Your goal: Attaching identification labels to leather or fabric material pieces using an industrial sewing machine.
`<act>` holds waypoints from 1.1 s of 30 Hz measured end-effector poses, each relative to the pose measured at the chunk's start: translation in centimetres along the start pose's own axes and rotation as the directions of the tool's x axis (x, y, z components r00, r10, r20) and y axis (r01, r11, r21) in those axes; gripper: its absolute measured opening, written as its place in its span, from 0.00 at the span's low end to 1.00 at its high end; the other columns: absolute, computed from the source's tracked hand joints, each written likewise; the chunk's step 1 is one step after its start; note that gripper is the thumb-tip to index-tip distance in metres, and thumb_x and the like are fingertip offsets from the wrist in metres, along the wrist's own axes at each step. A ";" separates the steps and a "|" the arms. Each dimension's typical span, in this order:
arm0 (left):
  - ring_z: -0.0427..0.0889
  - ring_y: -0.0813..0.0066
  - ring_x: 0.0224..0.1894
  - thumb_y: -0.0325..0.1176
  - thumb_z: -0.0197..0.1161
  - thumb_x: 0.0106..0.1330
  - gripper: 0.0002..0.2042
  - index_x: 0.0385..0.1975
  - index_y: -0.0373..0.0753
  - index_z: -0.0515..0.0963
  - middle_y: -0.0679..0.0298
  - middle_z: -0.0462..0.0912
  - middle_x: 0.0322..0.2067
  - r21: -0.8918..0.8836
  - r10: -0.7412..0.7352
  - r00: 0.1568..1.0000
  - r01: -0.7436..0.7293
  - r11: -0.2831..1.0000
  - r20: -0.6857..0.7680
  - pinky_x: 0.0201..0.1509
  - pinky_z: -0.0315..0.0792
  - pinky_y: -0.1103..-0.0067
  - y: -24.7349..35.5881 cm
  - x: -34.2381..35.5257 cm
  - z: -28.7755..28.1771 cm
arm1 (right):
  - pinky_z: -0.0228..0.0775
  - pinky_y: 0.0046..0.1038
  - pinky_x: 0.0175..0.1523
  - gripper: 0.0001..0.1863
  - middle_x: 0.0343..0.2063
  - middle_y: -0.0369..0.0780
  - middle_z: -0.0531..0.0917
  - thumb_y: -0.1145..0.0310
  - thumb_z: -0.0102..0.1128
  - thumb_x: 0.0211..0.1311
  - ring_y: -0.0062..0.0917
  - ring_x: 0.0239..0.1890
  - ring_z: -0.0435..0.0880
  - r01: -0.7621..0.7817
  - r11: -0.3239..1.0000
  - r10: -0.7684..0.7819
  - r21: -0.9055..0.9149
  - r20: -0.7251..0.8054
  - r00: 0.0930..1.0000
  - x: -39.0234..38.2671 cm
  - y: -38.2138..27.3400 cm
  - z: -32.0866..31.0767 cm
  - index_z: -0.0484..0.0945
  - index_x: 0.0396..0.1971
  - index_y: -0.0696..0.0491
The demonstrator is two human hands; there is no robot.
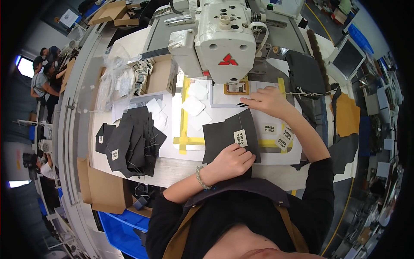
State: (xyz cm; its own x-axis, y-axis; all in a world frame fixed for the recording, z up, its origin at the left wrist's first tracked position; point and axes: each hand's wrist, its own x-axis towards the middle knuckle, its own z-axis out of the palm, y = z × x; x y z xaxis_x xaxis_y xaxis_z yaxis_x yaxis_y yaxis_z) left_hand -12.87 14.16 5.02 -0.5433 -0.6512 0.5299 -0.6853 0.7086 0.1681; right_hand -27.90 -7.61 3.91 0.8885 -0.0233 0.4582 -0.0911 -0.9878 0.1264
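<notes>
My left hand (231,162) rests with curled fingers on a dark grey fabric piece (220,131), gripping near a small cream label (239,138) on it. My right hand (268,102) is higher up, just in front of the machine's gold-coloured clamp frame (236,93), with a slim dark tool (242,104), too small to name surely, under its fingertips. The white sewing machine head (224,41) stands over the frame. More cream labels (270,128) lie right of the fabric. White squares (193,108) lie to its left on the yellow-taped work surface.
A pile of dark cut pieces (131,146) lies at left, below an open box (157,73) and clear plastic bags (113,82). Dark and mustard material (347,114) and a screen (347,58) are at right. A blue bin (120,235) sits below. Other people (43,86) work far left.
</notes>
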 end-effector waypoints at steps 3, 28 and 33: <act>0.75 0.79 0.28 0.28 0.62 0.51 0.07 0.30 0.37 0.80 0.70 0.73 0.23 -0.008 0.004 1.000 -0.004 1.000 -0.007 0.36 0.68 0.82 0.1 0.1 0.1 | 0.66 0.24 0.28 0.20 0.24 0.26 0.74 0.67 0.62 0.46 0.18 0.25 0.75 0.042 0.999 -0.041 -0.032 0.024 0.999 0.2 -0.4 0.1 0.82 0.44 0.41; 0.77 0.81 0.33 0.22 0.67 0.58 0.07 0.35 0.32 0.79 0.67 0.82 0.30 -0.669 -0.773 0.627 0.615 0.417 0.095 0.43 0.72 0.81 -7.5 -2.6 -3.6 | 0.72 0.27 0.30 0.15 0.24 0.32 0.75 0.60 0.66 0.52 0.25 0.26 0.79 -0.269 0.963 0.268 -0.015 0.129 0.955 -4.7 0.4 -3.7 0.82 0.41 0.47; 0.81 0.67 0.40 0.19 0.63 0.48 0.09 0.30 0.36 0.83 0.64 0.84 0.30 -0.575 -0.530 0.847 0.414 0.705 -0.041 0.54 0.65 0.75 -7.7 -1.6 -10.5 | 0.69 0.28 0.30 0.18 0.24 0.35 0.74 0.64 0.69 0.51 0.29 0.25 0.77 -0.423 0.904 0.427 -0.064 0.047 0.903 -7.7 1.3 -6.2 0.83 0.44 0.48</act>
State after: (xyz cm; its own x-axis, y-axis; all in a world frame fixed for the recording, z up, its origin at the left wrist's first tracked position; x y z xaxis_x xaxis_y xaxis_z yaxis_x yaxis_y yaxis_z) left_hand -1.61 12.62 11.64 -0.0770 -0.9162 0.3933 -0.4295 0.3865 0.8162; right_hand -37.60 -7.74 6.01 0.7846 -0.4496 0.4269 -0.4875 -0.8728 -0.0232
